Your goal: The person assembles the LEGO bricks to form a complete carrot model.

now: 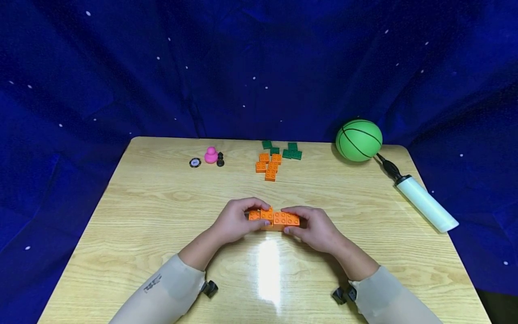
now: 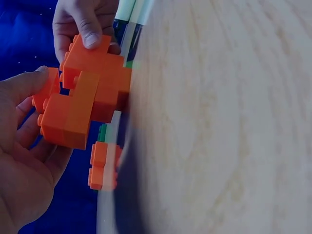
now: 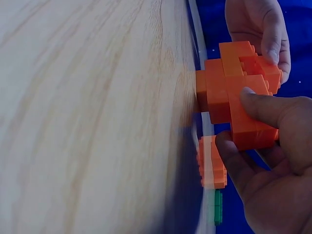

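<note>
backdrop: creased dark-blue cloth (image 1: 259, 54), white flecks, 9 through 12 to 3 o'clock | bench (image 1: 141, 211): pale wood grain, rounded far corners | light: white glare (image 1: 269, 272) on benchtop, 6 o'clock | dark patch (image 1: 497, 306): 4 o'clock

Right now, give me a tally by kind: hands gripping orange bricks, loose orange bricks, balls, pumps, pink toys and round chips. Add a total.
Hands gripping orange bricks: 2 (left hand, right hand)
Loose orange bricks: 5
Green ball: 1
Pump: 1
Pink toy: 1
Round chip: 1
Total: 11
</note>
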`<action>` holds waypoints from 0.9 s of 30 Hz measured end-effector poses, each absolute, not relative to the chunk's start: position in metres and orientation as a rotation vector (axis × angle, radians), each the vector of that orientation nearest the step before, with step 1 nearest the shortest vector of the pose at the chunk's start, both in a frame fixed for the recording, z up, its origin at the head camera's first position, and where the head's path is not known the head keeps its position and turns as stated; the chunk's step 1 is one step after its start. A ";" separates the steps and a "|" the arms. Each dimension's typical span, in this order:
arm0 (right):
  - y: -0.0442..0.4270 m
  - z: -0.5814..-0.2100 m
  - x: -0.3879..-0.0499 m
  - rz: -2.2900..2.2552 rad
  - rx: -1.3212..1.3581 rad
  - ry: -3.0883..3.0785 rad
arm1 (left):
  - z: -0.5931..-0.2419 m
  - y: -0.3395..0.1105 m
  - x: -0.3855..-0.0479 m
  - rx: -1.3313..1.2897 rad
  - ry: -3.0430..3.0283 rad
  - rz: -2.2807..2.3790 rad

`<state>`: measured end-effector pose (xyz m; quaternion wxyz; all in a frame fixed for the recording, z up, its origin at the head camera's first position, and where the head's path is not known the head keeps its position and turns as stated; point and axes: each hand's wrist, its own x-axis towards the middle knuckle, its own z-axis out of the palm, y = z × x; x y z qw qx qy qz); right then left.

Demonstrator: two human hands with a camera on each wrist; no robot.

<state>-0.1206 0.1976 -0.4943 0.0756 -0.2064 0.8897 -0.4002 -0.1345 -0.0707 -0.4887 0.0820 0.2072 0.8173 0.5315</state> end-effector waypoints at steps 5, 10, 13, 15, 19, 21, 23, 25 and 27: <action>0.198 -0.495 -0.121 -1.204 -0.641 2.672 | -0.492 -0.070 -0.134 0.650 2.461 1.563; 0.197 -0.496 -0.121 -1.212 -0.648 2.671 | -0.495 -0.069 -0.133 0.655 2.461 1.549; 0.197 -0.495 -0.121 -1.212 -0.643 2.670 | -0.499 -0.069 -0.133 0.643 2.453 1.548; 0.197 -0.495 -0.120 -1.212 -0.639 2.668 | -0.501 -0.069 -0.133 0.630 2.446 1.555; 0.197 -0.495 -0.120 -1.217 -0.633 2.666 | -0.505 -0.069 -0.132 0.615 2.439 1.574; 0.198 -0.495 -0.120 -1.218 -0.630 2.667 | -0.506 -0.069 -0.132 0.603 2.443 1.576; 0.198 -0.495 -0.120 -1.219 -0.626 2.666 | -0.506 -0.068 -0.131 0.590 2.444 1.579; 0.198 -0.496 -0.120 -1.219 -0.624 2.664 | -0.506 -0.068 -0.131 0.580 2.441 1.582; 0.198 -0.496 -0.120 -1.220 -0.620 2.662 | -0.506 -0.067 -0.131 0.573 2.434 1.585</action>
